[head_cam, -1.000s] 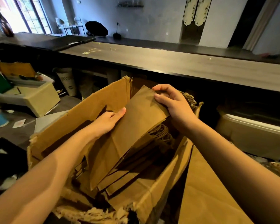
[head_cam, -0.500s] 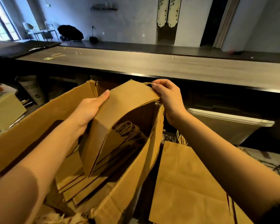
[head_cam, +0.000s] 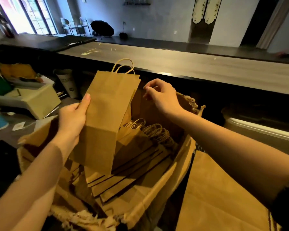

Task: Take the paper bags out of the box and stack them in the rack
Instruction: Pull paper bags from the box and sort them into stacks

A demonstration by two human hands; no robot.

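You are in the take-out step. Your left grip (head_cam: 72, 120) is wrapped round the left edge of one paper bag (head_cam: 107, 117), thumb across its front, and holds it upright with its twisted handles (head_cam: 123, 65) on top. The bag's upper half stands above the box (head_cam: 165, 180). Its lower end hangs low over the stacked bags (head_cam: 140, 157) lying flat inside, and whether it touches them cannot be told. Your right grip (head_cam: 160, 97) hovers just beside the bag's upper right edge, fingers loosely curled and clamped on nothing — it looks free to help.

Many bags lie in the box, so by my reckoning the task is far from done. The rack is not in view. The next move therefore calls for carrying this bag clear of the box wall and turning toward wherever the rack stands. Keep the bag folded flat as you go — a second hold from the right grip near the handles would likely stop it flopping open. Mind the torn box rim on the way out, since a handle loop could snag there.
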